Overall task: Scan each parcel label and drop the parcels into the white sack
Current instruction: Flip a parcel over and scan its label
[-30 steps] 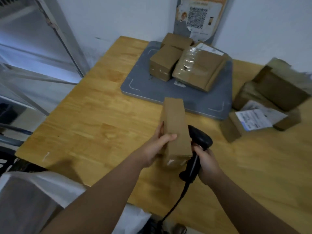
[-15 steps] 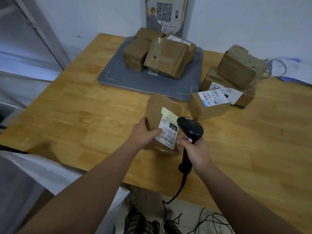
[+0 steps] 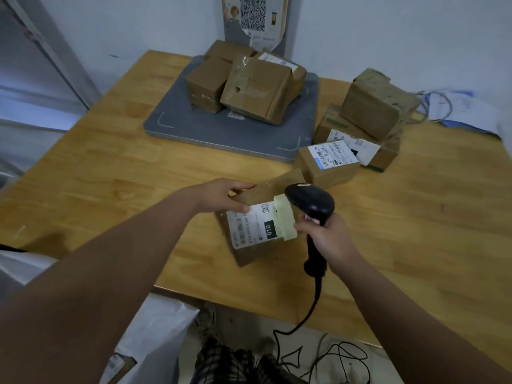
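Head cam, looking down at both hands over the table. The left hand has its grip pinching the top-left corner of the parcel — thumb on the label side, fingers over the far edge. The label faces up at the camera, with a strip of pale tape across its right end. The right hand has its grip wrapped round the handle of the black scanner, whose head sits just right of the label. The parcel is between the two grips, low over the table — probably resting on it, hard to say. Beyond the grips are more parcels on a grey pad, with another pile beyond the right grip. The white sack is under the left forearm, off the table's near edge.
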A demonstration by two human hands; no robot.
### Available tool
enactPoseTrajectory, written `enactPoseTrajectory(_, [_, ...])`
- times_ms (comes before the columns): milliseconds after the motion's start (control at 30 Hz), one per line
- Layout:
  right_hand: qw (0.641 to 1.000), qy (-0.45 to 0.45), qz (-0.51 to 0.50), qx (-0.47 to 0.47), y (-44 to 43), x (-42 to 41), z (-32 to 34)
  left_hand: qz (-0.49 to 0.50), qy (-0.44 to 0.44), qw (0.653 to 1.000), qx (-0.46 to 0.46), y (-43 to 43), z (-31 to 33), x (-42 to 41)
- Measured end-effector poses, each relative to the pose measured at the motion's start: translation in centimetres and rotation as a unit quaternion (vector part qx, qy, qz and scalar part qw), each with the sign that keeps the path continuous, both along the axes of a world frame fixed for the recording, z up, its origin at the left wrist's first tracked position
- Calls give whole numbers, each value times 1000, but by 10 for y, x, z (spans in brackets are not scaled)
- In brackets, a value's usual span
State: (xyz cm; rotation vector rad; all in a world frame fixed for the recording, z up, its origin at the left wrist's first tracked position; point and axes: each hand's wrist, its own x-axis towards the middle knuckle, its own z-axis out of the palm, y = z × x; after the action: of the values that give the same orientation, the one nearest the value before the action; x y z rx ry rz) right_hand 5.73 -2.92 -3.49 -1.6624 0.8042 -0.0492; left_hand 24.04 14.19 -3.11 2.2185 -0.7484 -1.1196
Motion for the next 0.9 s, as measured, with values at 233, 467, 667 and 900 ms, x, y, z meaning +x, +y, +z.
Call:
enactPoseTrajectory(233, [996, 58, 24, -61, -4, 24, -10, 25, -315, 935, 160, -18, -26, -20])
enactPoseTrajectory(467, [981, 121, 109, -102, -11, 31, 0, 202, -28, 978, 37, -1, -38, -54])
enactPoseTrajectory(667, [956, 200, 194, -95, -6, 22, 28, 218, -130, 965, -62, 11, -50, -28])
enactPoseTrajectory(900, [965, 84, 183, -168, 12, 19, 21, 286, -137, 940, -121, 5, -55, -30])
